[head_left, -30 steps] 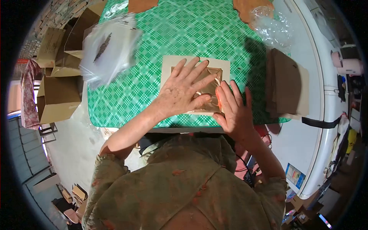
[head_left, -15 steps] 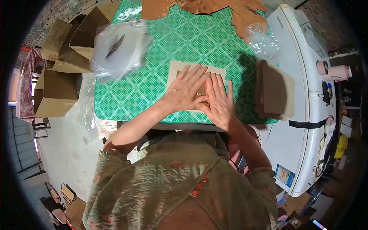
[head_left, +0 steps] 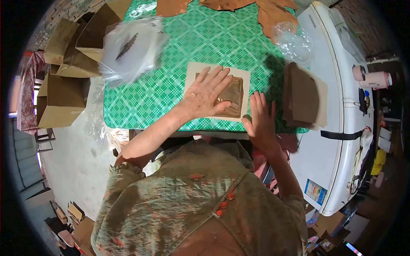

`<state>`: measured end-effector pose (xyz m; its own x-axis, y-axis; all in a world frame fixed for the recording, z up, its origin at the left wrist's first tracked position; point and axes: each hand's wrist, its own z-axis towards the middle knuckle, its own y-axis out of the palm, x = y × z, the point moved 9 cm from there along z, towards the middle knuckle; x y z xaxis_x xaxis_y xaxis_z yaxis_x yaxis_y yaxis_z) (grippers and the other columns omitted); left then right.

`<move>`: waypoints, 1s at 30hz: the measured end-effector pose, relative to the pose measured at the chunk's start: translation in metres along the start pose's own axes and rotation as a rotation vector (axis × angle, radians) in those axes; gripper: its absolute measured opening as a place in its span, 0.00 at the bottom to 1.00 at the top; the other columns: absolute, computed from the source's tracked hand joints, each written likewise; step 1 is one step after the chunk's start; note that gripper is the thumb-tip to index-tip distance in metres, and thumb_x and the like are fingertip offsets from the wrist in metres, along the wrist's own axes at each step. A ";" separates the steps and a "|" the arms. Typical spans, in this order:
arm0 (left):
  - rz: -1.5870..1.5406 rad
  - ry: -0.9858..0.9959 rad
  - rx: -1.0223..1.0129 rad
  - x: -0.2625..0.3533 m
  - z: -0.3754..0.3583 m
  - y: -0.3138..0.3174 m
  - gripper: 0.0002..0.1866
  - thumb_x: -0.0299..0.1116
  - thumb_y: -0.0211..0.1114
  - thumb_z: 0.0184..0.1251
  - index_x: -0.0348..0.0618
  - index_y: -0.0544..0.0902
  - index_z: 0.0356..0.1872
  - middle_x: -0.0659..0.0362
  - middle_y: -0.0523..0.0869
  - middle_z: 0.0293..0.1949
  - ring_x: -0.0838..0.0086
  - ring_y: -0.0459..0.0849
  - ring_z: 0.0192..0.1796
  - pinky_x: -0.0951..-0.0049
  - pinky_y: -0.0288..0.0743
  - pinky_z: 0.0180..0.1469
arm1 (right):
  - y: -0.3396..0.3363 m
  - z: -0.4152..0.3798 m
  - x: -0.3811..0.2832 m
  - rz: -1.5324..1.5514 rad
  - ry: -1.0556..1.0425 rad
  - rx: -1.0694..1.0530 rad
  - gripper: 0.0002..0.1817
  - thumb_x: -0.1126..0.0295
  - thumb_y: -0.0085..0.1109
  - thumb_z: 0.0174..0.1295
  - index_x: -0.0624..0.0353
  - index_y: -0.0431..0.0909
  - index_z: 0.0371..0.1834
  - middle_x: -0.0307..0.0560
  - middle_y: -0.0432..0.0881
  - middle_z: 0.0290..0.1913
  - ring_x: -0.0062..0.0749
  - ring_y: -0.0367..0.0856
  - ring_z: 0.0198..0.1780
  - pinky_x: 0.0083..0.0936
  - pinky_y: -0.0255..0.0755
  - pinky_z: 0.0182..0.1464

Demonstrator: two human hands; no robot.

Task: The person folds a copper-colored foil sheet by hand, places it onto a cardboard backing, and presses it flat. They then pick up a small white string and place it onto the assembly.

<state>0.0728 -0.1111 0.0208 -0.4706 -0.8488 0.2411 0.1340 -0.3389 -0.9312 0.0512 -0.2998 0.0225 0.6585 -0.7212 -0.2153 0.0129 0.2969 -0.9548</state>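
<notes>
A pale card (head_left: 245,85) lies on the green checked tablecloth (head_left: 141,106) near the front edge. On it rests a shiny brown square piece (head_left: 234,98), its left part hidden by my hand. My left hand (head_left: 206,94) lies flat over the brown piece with its fingers apart, holding nothing. My right hand (head_left: 260,121) is at the card's lower right corner, fingers stretched out and nothing in it.
A stack of clear plastic sheets (head_left: 147,53) lies at the left, brown cards (head_left: 307,96) at the right. Orange-brown leather (head_left: 275,19) and crumpled plastic (head_left: 292,42) lie at the back. Cardboard boxes (head_left: 64,100) stand left; a white fridge (head_left: 329,102) is at the right.
My right hand has moved off the brown piece, to the right and toward me, uncovering its right part. My left hand stays spread on the piece.
</notes>
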 end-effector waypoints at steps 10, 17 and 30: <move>0.011 -0.004 -0.008 0.008 -0.013 -0.003 0.46 0.66 0.58 0.80 0.39 0.66 0.85 0.47 0.65 0.87 0.51 0.60 0.89 0.43 0.47 0.90 | -0.010 0.006 -0.026 0.001 -0.068 -0.047 0.36 0.60 0.65 0.73 0.59 0.71 0.82 0.49 0.68 0.85 0.54 0.57 0.88 0.72 0.44 0.85; -0.016 -0.011 -0.008 0.010 -0.016 -0.005 0.44 0.65 0.58 0.81 0.45 0.65 0.86 0.48 0.64 0.87 0.50 0.60 0.88 0.41 0.49 0.89 | -0.011 0.008 -0.020 0.016 -0.050 -0.027 0.33 0.62 0.63 0.72 0.56 0.74 0.81 0.45 0.70 0.83 0.54 0.58 0.87 0.73 0.46 0.85; -0.078 0.018 -0.008 0.007 -0.016 -0.007 0.41 0.65 0.58 0.81 0.54 0.66 0.87 0.48 0.62 0.88 0.47 0.59 0.88 0.39 0.48 0.89 | -0.003 0.020 -0.004 0.005 -0.153 -0.115 0.33 0.62 0.58 0.74 0.54 0.73 0.83 0.44 0.66 0.87 0.55 0.51 0.90 0.68 0.39 0.87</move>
<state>0.0547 -0.1082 0.0251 -0.4951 -0.8122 0.3086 0.0895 -0.4009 -0.9117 0.0631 -0.2852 0.0301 0.7649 -0.6140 -0.1949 -0.0709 0.2205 -0.9728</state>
